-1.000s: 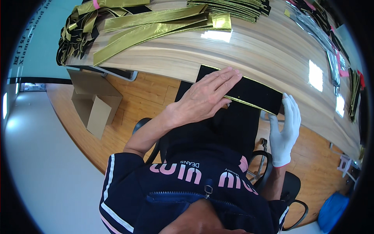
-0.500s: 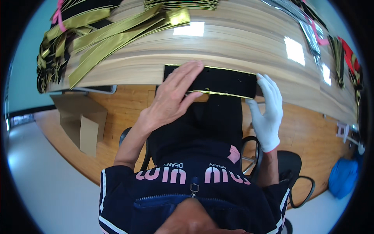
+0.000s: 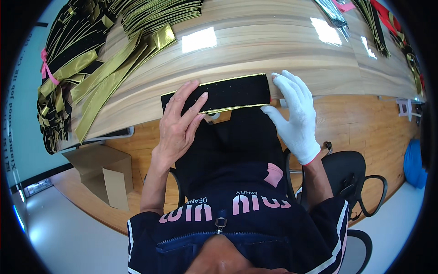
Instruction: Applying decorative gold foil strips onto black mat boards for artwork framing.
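A pale wooden surface (image 3: 283, 59) carried the work. The bare left hand (image 3: 180, 125) lay flat, fingers (image 3: 191, 107) spread on the black gold-edged strip (image 3: 228, 93) at its near edge; the gloved right hand (image 3: 296, 116), fingers loosely open, touched the strip's right end.

Flat strip (image 3: 228, 93) lies on table (image 3: 283, 55) at near edge. Left hand (image 3: 180, 125) on strip left end, right hand (image 3: 296, 114) at right end. Strip pile (image 3: 86, 68) far left. Cardboard box (image 3: 102, 171) on floor, near left.

bright daylight | glare patches on table (image 3: 237, 59) | fisheye-bent, dark rim
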Demonstrator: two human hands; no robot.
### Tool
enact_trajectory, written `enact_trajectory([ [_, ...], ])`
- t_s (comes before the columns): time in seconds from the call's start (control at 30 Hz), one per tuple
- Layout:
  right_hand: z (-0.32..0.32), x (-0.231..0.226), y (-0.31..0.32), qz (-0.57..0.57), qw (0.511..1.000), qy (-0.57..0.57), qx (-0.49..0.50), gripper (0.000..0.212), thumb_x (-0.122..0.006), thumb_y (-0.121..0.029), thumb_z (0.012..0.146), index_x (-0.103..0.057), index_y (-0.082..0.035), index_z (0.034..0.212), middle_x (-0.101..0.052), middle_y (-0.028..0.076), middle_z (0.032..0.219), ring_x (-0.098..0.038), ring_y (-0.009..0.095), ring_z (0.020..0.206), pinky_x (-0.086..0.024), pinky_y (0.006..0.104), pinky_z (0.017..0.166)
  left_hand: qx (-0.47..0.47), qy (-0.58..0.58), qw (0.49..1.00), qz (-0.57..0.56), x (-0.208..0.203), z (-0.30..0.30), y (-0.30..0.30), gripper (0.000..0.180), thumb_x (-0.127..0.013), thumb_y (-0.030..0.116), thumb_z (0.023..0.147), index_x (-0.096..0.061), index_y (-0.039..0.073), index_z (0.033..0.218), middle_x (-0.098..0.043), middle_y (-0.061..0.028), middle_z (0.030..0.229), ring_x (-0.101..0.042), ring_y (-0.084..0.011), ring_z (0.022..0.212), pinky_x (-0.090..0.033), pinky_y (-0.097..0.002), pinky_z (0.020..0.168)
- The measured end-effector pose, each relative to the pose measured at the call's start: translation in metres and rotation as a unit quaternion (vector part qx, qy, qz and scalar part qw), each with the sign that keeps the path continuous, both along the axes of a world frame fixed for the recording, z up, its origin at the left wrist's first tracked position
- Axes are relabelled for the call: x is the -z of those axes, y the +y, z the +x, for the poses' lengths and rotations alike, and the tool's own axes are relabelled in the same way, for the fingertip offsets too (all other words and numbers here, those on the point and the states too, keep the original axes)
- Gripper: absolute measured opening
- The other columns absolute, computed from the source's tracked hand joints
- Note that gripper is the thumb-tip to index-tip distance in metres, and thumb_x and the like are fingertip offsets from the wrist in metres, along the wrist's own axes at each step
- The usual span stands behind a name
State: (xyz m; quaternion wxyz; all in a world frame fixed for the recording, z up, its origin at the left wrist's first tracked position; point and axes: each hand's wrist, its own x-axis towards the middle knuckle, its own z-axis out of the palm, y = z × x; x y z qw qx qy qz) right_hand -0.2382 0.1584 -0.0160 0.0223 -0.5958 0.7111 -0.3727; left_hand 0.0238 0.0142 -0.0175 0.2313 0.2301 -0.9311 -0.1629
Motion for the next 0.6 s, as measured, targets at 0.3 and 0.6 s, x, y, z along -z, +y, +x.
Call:
enact_trajectory([
  [0.3, -0.0017, 0.0002, 0.0, -0.013, 1.0, -0.002, 0.005, 0.066, -0.086, -0.004, 0.077, -0.063, -0.006, 0.139, -0.066, 0.011, 0.14, -0.053, 0.035, 0.14, -0.043, 0.0446, 0.115, 0.001, -0.015, 1.0, -0.011, -0.0044, -0.0002, 0.0009, 0.052, -0.074, 0.008, 0.092, -0.065, 0.008, 0.143, -0.054, -0.0164, 0.154, -0.053, -0.0372, 0.142, -0.044, -0.0461, 0.115],
  [0.6, -0.0029, -0.0011, 0.0018, -0.018, 1.0, -0.007, -0.006, 0.064, -0.086, -0.007, 0.079, -0.063, -0.006, 0.138, -0.066, 0.011, 0.14, -0.054, 0.035, 0.14, -0.041, 0.0457, 0.116, -0.019, 0.021, 0.998, 0.049, -0.0051, -0.0007, 0.0007, 0.05, -0.076, 0.005, 0.09, -0.067, 0.004, 0.139, -0.057, -0.0164, 0.152, -0.053, -0.0371, 0.142, -0.043, -0.0449, 0.117],
])
